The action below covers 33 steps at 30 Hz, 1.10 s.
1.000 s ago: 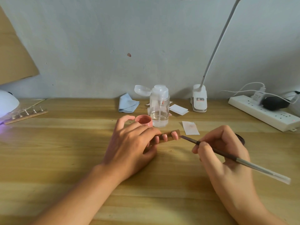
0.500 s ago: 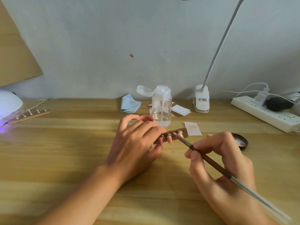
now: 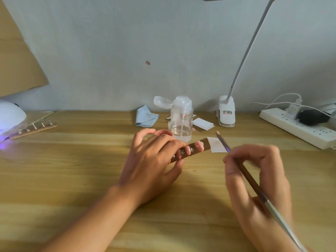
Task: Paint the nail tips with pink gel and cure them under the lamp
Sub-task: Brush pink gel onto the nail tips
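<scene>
My left hand (image 3: pixel 152 160) grips a wooden strip (image 3: pixel 192 149) that carries several pink nail tips on small metal studs, tilted up toward the right. My right hand (image 3: pixel 258 180) holds a thin gel brush (image 3: pixel 249 177) like a pen, its tip lifted up and to the right of the strip's end, clear of the nail tips. The pink gel pot (image 3: pixel 163 132) is mostly hidden behind my left fingers. The white curing lamp (image 3: pixel 10 115) glows violet at the far left, with a second strip of nail tips (image 3: pixel 33 128) lying before it.
A clear pump bottle (image 3: pixel 181 120) stands behind the pot, a blue cloth (image 3: pixel 146 118) to its left. White paper pads (image 3: pixel 217 147) lie near the brush tip. A clip desk lamp (image 3: pixel 226 113) and a power strip (image 3: pixel 298 127) sit at the back right.
The brush tip touched the end nail tip half a second ago; it has since lifted away up and to the right. My left hand has tilted the strip's right end up.
</scene>
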{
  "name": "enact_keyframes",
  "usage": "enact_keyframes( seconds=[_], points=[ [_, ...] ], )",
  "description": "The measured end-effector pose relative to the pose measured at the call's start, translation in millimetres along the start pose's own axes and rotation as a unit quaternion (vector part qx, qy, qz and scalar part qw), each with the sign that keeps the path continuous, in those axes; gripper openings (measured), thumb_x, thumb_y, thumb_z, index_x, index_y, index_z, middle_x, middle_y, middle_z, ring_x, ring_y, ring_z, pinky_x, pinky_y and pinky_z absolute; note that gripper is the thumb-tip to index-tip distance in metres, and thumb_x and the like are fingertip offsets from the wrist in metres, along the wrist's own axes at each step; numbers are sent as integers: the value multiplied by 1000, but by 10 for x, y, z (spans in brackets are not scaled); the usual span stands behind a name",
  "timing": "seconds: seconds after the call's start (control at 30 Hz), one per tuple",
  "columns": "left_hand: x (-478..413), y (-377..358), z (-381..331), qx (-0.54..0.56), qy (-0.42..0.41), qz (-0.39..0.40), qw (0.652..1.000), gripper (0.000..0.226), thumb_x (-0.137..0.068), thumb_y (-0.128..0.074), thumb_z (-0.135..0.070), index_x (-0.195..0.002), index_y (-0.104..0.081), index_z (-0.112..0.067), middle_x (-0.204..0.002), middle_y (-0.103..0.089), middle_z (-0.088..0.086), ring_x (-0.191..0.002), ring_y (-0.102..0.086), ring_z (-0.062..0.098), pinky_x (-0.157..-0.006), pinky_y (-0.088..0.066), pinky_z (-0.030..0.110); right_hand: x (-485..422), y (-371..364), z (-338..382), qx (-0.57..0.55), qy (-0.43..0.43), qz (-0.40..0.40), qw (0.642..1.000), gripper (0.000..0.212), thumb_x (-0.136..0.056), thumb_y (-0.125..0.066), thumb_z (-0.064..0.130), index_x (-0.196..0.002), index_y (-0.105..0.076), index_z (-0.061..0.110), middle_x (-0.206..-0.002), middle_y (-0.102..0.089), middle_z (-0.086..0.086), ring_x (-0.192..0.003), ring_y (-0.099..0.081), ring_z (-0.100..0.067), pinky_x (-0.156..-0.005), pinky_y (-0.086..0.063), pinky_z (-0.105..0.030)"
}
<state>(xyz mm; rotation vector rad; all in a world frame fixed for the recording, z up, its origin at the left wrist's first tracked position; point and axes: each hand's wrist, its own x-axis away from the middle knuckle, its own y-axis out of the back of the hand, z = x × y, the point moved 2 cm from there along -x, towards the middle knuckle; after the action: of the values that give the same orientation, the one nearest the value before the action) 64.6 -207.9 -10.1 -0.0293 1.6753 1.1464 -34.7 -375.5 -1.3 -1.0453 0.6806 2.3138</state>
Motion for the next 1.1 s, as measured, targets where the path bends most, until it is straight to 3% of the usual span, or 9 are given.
enact_keyframes(
  seconds=[0.2,0.5,0.73,0.9,1.1],
  points=[
    [5,12,-2,14,6,10,1000,20,-78,-73,-29,-98,-69,-26,-90,-65,-13,-97,-66,11,-105,-39,46,7,-11,-26,-6,-36,5,999,7,-76,-56,34,-83,-54,34,-79,-67,9,-90,-64,-23,-79,-48,-48],
    [3,12,-12,21,6,7,1000,21,-76,-75,-26,-96,-69,-27,-88,-66,-14,-94,-65,10,-104,-40,47,6,-26,-16,-5,-38,30,999,9,-74,-55,34,-81,-50,37,-76,-67,10,-90,-62,-29,-79,-48,-50],
    [-4,2,-9,22,5,5,1000,21,-75,-74,-27,-95,-68,-26,-87,-64,-14,-89,-65,10,-103,-42,48,-1,-30,-45,5,-47,21,999,7,-75,-53,35,-81,-49,37,-80,-66,12,-90,-61,-26,-80,-46,-36],
    [-2,-3,-3,25,2,9,1000,21,-76,-73,-28,-96,-67,-28,-88,-64,-14,-93,-64,9,-104,-40,47,5,-41,-48,11,-44,29,999,7,-77,-54,37,-82,-50,36,-79,-66,9,-91,-62,-26,-80,-47,-48],
    [-7,4,-7,21,6,12,1000,21,-75,-74,-25,-95,-68,-28,-90,-65,-13,-95,-65,11,-105,-40,46,-1,-31,-47,0,-63,24,998,10,-77,-53,39,-86,-49,38,-82,-66,11,-95,-59,-25,-79,-48,-43]
  ],
)
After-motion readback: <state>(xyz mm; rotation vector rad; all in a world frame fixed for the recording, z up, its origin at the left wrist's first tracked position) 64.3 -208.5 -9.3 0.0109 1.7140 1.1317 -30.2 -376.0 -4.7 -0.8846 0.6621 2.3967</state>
